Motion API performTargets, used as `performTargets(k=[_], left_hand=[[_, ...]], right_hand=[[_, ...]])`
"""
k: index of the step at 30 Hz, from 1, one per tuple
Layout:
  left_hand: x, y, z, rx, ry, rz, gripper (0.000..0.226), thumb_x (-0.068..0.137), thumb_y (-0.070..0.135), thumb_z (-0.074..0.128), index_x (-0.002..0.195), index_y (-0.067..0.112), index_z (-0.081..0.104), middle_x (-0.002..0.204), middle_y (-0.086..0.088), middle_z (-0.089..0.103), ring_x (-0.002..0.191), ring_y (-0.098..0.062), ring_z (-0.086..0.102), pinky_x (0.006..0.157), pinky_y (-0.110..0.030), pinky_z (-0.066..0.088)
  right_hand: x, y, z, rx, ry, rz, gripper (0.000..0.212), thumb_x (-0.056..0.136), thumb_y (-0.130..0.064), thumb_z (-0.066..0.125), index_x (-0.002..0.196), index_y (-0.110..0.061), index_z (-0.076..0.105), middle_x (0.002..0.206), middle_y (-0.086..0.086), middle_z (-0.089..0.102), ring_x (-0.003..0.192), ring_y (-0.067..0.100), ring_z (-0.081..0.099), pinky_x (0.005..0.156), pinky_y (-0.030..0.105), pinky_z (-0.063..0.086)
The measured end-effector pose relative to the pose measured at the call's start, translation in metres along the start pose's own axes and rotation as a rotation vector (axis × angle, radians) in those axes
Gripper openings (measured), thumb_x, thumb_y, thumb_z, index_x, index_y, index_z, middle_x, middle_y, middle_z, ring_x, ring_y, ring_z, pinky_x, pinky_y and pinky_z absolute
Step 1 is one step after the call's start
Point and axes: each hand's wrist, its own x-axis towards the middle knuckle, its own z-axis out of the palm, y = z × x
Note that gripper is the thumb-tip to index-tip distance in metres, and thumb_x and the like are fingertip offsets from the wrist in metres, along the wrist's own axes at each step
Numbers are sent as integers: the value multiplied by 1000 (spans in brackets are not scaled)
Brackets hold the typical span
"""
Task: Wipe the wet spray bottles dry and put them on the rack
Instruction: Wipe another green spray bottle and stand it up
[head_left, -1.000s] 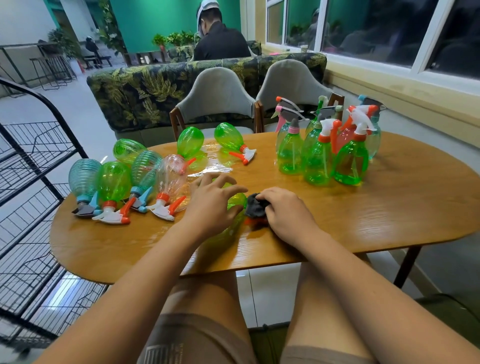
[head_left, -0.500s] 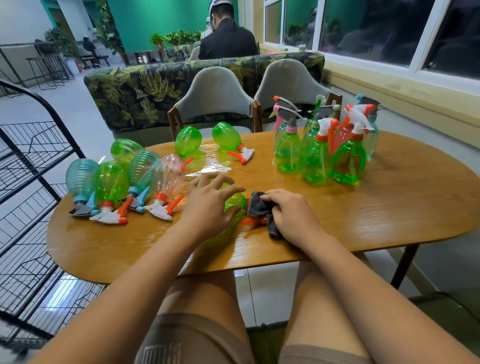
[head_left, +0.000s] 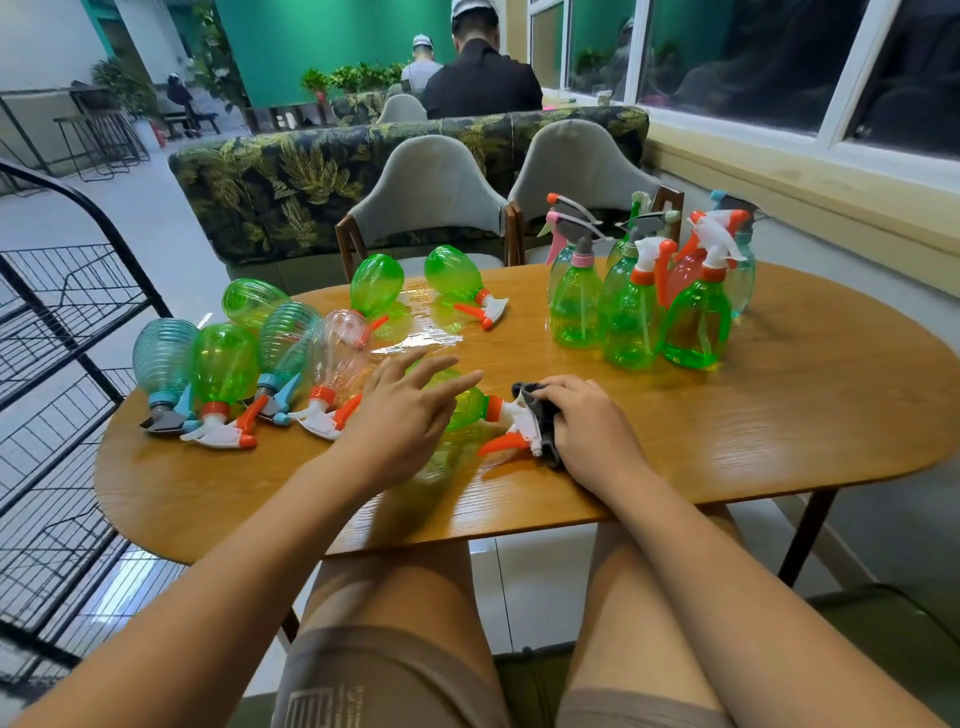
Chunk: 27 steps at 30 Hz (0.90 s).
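At the near edge of the table (head_left: 753, 441), both hands are working on one green bottle (head_left: 470, 405) that is lying on its side, its long axis running left to right. The left hand (head_left: 405, 415) is resting on the round body with its fingers straight and spread. The right hand (head_left: 592, 423) is gripping a dark cloth (head_left: 543, 415) and pressing it against the white spray head (head_left: 519, 421), whose orange trigger is pointing toward the near edge. The body is therefore sitting nearer the left hand, on the rack's side. A row of lying bottles (head_left: 223, 364) is crowding the way left, just beside that hand, so lifting over them looks safer. The wire rack (head_left: 67, 322) is standing off the table's left end, well apart. Farther back a wet patch (head_left: 421, 340) is shining, and upright bottles (head_left: 634, 317) are clustering at the far right.
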Motion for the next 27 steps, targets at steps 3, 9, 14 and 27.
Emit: performTargets(k=[3, 9, 14, 27], left_hand=[[3, -5, -10, -9, -58, 9, 47, 114, 42, 33, 158, 58, 34, 170, 16, 32, 159, -24, 16, 126, -59, 22], [9, -10, -31, -49, -98, 26, 48, 113, 30, 48, 155, 51, 45, 161, 15, 46, 151, -23, 34, 120, -50, 34], [12, -13, -47, -55, -158, 14, 67, 98, 37, 74, 154, 57, 43, 153, 14, 51, 139, -21, 41, 112, -51, 43], [27, -19, -69, -34, -330, 24, 69, 76, 47, 93, 138, 45, 64, 151, 10, 40, 137, -16, 40, 114, -39, 43]], right_hand=[[0, 2, 1, 20, 16, 14, 41, 96, -1, 51, 125, -17, 74, 133, -4, 67, 113, 20, 56, 96, 38, 52], [0, 5, 3, 26, 68, 58, 46, 93, 3, 50, 128, -15, 73, 134, -2, 66, 120, 20, 55, 102, 37, 51], [-1, 5, 1, 2, 126, 123, 46, 94, 4, 49, 129, -14, 72, 134, 1, 66, 121, 22, 55, 100, 36, 51], [-2, 5, 3, -7, 114, 115, 47, 95, 5, 47, 131, -15, 71, 136, 0, 64, 122, 21, 52, 103, 37, 50]])
